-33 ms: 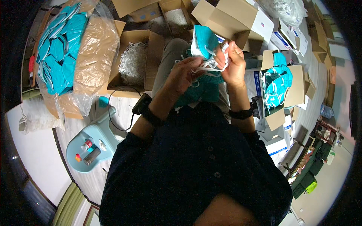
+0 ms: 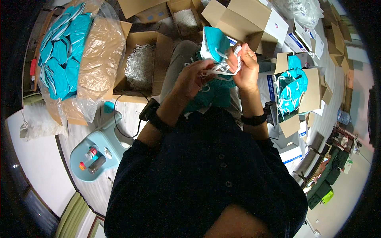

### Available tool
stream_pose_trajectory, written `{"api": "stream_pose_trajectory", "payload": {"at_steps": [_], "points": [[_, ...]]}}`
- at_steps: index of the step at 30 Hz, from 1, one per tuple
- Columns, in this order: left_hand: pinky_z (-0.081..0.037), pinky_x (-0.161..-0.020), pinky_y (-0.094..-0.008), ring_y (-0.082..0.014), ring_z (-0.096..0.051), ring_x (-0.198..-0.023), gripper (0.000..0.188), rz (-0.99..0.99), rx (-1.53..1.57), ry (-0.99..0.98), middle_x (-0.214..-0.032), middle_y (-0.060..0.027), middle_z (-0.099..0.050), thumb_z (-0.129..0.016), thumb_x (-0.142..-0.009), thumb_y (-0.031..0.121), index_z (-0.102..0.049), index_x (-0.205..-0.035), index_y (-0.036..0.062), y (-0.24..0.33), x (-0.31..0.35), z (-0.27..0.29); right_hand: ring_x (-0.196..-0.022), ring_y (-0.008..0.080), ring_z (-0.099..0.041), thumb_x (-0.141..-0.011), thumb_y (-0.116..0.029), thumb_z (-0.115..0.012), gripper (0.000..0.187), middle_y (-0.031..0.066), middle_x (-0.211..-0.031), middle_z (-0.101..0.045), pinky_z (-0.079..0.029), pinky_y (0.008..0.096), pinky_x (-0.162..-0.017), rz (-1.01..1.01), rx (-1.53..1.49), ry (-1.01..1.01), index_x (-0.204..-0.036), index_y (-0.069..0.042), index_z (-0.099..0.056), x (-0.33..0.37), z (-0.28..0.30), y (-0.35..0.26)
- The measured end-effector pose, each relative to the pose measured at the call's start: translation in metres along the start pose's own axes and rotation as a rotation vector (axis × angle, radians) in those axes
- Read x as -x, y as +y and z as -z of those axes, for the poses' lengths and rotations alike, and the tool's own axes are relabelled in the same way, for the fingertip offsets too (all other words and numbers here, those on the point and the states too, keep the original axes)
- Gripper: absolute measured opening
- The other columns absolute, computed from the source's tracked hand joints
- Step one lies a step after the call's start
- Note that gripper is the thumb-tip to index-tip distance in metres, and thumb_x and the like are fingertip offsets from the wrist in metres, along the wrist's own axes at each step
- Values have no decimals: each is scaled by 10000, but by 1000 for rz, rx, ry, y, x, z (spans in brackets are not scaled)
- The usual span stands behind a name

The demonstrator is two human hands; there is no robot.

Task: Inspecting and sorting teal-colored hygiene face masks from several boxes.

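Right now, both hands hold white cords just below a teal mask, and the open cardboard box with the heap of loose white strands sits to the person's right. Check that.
One side is wrong: the head view shows the cardboard box with the heap of strands on the person's left. The left hand and right hand do hold white cords below the teal mask.

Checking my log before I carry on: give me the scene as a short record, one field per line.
Left hand: holding straps
Right hand: holding straps, raised beside the mask
Mask: teal, white edge, above the straps
Left box: white strap pile
Far left: bag with teal masks
Right box: more teal masks
Lower left: blue stool holding bottles
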State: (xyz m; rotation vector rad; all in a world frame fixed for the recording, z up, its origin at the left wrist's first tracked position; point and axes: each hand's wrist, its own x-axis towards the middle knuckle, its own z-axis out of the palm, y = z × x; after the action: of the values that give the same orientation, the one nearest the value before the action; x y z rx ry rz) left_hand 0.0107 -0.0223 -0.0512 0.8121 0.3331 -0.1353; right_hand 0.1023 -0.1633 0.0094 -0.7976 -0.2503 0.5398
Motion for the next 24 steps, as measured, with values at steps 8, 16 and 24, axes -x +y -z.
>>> {"api": "stream_pose_trajectory", "payload": {"at_steps": [8, 16, 24], "points": [[-534, -806, -298, -220, -615, -886, 216, 186, 257, 29, -963, -136, -632, -528, -912, 164, -611, -982, -23, 9, -5, 22, -449, 72, -288, -968, -333, -431, 275, -27, -562, -330, -267, 232, -440, -96, -472, 81, -844, -100, -508, 7, 15, -2], [-546, -810, -307, -248, -630, -844, 211, 183, 461, 218, -892, -141, -625, -502, -925, 140, -571, -975, -52, 20, -31, 80, -438, 73, -311, -980, -370, -376, 330, -45, -557, -327, -284, 229, -416, -117, -611, 132, -806, -109, -480, 12, 29, -2], [-500, -895, -440, -368, -534, -1054, 397, 25, 217, 203, -1166, -237, -496, -519, -917, 198, -412, -1196, -63, 101, -155, 55, -428, 63, -260, -995, -339, -331, 313, -41, -541, -327, -230, 198, -415, -83, -382, 355, -907, -97, -511, 12, 20, -3]]}}
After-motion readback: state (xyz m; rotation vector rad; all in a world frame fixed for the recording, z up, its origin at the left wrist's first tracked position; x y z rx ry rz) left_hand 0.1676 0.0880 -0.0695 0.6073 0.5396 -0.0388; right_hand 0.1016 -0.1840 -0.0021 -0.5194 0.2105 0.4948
